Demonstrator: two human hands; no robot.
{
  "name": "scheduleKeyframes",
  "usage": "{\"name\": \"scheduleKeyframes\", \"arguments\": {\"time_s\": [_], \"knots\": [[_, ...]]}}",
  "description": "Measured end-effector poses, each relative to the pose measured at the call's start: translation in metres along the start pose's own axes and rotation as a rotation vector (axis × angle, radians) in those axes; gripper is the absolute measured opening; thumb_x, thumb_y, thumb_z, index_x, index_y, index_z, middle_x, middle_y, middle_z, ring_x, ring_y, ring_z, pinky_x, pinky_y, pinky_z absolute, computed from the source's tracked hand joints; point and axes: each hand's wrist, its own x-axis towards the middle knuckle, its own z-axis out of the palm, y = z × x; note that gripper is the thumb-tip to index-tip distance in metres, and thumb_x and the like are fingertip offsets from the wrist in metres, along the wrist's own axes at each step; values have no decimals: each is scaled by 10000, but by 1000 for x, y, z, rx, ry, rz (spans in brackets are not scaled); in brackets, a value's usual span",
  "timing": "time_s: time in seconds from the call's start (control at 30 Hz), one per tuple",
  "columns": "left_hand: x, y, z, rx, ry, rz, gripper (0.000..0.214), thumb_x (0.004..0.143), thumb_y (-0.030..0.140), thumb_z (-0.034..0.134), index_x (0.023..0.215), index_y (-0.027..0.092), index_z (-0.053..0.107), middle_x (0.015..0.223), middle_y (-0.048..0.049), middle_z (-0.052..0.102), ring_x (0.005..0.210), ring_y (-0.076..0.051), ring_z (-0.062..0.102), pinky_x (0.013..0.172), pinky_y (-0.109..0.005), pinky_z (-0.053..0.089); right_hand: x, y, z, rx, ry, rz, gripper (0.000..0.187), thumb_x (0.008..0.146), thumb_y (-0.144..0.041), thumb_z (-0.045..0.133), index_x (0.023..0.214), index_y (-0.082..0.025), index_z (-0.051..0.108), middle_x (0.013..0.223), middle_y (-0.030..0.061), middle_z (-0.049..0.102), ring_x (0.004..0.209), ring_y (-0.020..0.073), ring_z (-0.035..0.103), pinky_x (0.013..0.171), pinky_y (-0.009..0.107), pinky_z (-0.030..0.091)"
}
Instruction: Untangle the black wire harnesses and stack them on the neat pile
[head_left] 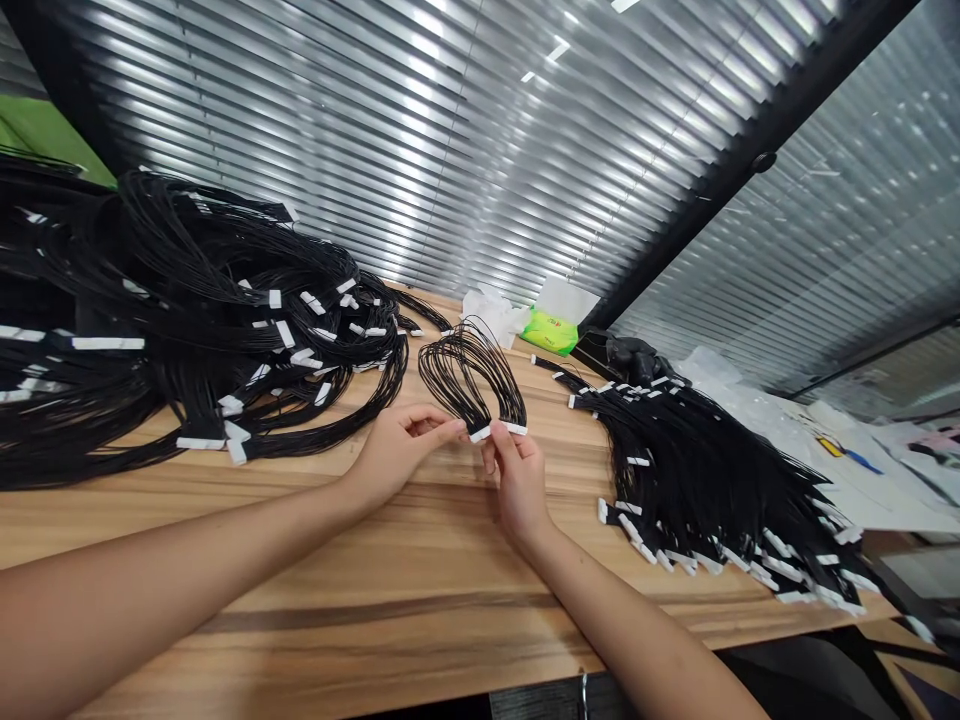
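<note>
My left hand [401, 440] and my right hand [517, 480] together hold one looped black wire harness [469, 375] just above the wooden table [360, 590]. The loop arches away from me. Each of its two ends carries a white connector. The left fingers pinch the left connector [480, 434]. The right fingers pinch the right connector [514, 428]. A large tangled heap of the same black harnesses [187, 310] lies to the left. A flatter stack of harnesses [705, 480] lies to the right, fanned toward the table's right edge.
A green packet [553, 330] and crumpled white tissue [491, 310] sit at the back of the table by the window blinds. Papers [847, 450] cover a surface beyond the right stack. A dark object [634, 358] lies behind that stack.
</note>
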Motion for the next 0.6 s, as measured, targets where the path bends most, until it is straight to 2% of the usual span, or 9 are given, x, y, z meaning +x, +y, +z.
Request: {"name": "scheduleKeyframes", "arguments": {"time_s": [0.23, 0.47, 0.6], "knots": [[1, 1, 2, -52, -26, -6, 229, 749, 374, 639, 693, 156, 678, 630, 1, 631, 549, -99, 451, 522, -214, 340, -2, -5, 1, -72, -16, -33, 355, 787, -461, 626, 591, -176, 548, 442, -67, 415, 436, 84, 345, 480, 240, 299], [2, 3, 2, -171, -64, -37, 186, 742, 339, 633, 689, 161, 650, 686, -10, 650, 621, -120, 529, 574, -221, 386, -3, -4, -1, -115, -17, -50, 353, 804, -448, 610, 589, -179, 531, 453, -63, 415, 450, 88, 366, 493, 240, 314], [3, 3, 3, -206, -52, -84, 187, 719, 343, 664, 684, 162, 632, 641, 13, 603, 573, -102, 479, 544, -216, 357, -4, -8, 0, -144, -12, -55, 371, 800, -453, 608, 565, -180, 518, 458, -57, 419, 455, 90, 373, 491, 242, 318]]}}
